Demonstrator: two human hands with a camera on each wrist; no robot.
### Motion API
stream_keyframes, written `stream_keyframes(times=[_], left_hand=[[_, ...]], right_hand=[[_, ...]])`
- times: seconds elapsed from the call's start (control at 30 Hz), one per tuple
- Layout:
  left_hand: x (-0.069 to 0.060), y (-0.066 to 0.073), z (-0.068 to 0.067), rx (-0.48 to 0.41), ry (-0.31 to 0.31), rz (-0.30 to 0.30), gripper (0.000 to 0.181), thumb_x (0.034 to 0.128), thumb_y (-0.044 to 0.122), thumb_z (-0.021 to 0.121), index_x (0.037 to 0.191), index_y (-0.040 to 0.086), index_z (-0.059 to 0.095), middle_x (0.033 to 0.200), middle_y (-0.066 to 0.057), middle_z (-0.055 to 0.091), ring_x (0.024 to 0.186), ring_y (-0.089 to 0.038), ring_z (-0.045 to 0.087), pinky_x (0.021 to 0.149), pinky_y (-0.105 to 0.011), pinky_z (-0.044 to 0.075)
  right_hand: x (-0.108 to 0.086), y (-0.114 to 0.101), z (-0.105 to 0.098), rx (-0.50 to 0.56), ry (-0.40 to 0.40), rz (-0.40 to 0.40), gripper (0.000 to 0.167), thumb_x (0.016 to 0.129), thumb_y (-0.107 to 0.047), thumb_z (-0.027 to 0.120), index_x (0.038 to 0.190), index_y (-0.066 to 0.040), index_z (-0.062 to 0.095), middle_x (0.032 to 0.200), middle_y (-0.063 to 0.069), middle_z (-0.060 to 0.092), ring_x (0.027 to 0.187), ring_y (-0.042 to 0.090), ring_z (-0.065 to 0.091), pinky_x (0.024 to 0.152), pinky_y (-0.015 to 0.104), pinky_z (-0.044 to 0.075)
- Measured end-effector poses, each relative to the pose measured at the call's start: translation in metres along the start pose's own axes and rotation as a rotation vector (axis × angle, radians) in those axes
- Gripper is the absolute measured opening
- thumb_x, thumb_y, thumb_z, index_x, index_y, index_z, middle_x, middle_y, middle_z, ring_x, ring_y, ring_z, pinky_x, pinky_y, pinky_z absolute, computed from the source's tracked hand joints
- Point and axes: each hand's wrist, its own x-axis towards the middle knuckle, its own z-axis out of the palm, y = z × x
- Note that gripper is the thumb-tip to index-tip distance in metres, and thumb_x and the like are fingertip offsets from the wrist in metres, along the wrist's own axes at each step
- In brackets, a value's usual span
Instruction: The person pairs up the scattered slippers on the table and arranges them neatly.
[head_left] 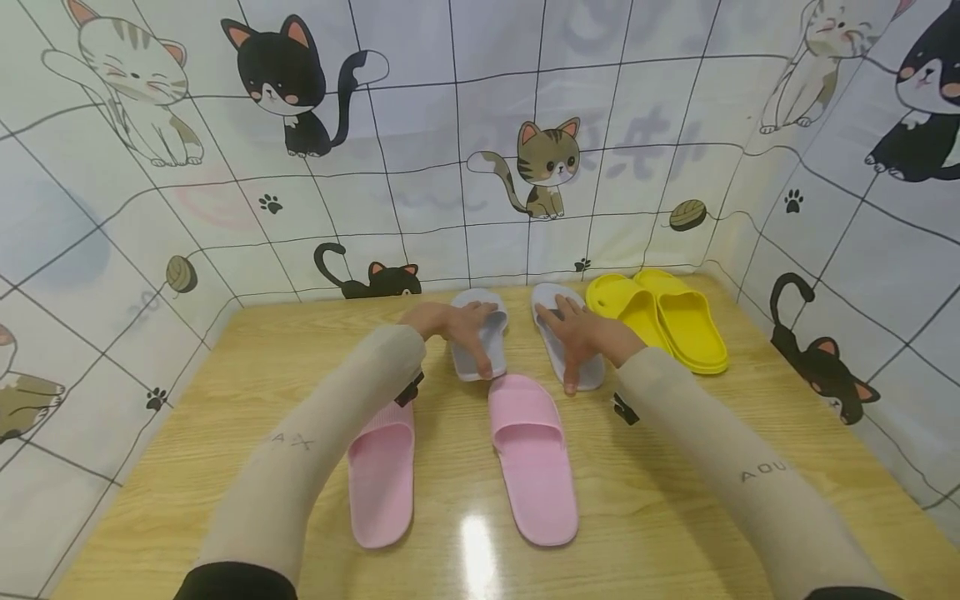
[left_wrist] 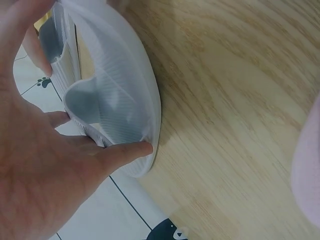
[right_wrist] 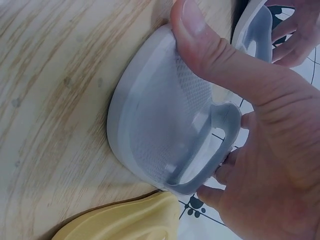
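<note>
Two pale grey slippers lie side by side at the back of the wooden table. My left hand (head_left: 462, 329) is on the left grey slipper (left_wrist: 122, 95), fingers spread at its strap and thumb touching the rim. Over the right grey slipper (right_wrist: 155, 115), my right hand (head_left: 588, 333) also spreads out; its thumb touches the rim and its other fingers are by the strap. Some right fingertips are hidden behind the strap. Nearer me lie two pink slippers: the right one (head_left: 536, 475) shows whole, while my left sleeve covers the toe of the left one (head_left: 381, 483).
A yellow pair of slippers (head_left: 686, 325) stands at the back right, close to the right grey slipper. Cat-printed cloth (head_left: 420, 183) rises behind the wooden table (head_left: 285, 358) and along both sides.
</note>
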Motion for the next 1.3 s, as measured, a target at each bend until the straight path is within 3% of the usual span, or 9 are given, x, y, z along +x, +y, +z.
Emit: stream_keyframes(times=[0.23,0.8,1.3], left_hand=[[0.006,0.009,-0.001,0.019,0.012,-0.009,0.137,0.0689,0.053,0.09,0.168,0.02,0.001,0.174,-0.018,0.001,0.159,-0.037,0.018,0.125,-0.057,0.029],[0.02,0.028,0.001,0.109,0.034,0.006,0.14,0.0683,0.056,0.09,0.168,0.017,-0.001,0.174,-0.02,-0.002,0.162,-0.04,0.006,0.128,-0.062,0.016],[0.027,0.034,0.004,0.154,0.013,0.011,0.14,0.0727,0.055,0.088,0.167,0.015,-0.007,0.173,-0.023,-0.01,0.161,-0.044,-0.003,0.13,-0.061,0.007]], right_hand=[[0.0,0.001,0.001,0.005,0.004,-0.003,0.155,0.058,-0.05,0.099,0.167,-0.014,-0.005,0.17,0.029,-0.012,0.159,0.048,-0.004,0.129,0.063,0.01],[-0.003,-0.001,0.0,-0.004,0.006,0.007,0.154,0.059,-0.051,0.099,0.167,-0.015,-0.005,0.171,0.027,-0.012,0.16,0.047,-0.004,0.129,0.063,0.01],[-0.001,0.001,-0.001,-0.011,0.004,-0.002,0.154,0.06,-0.053,0.098,0.167,-0.014,-0.007,0.171,0.028,-0.011,0.159,0.048,-0.003,0.127,0.066,0.013]])
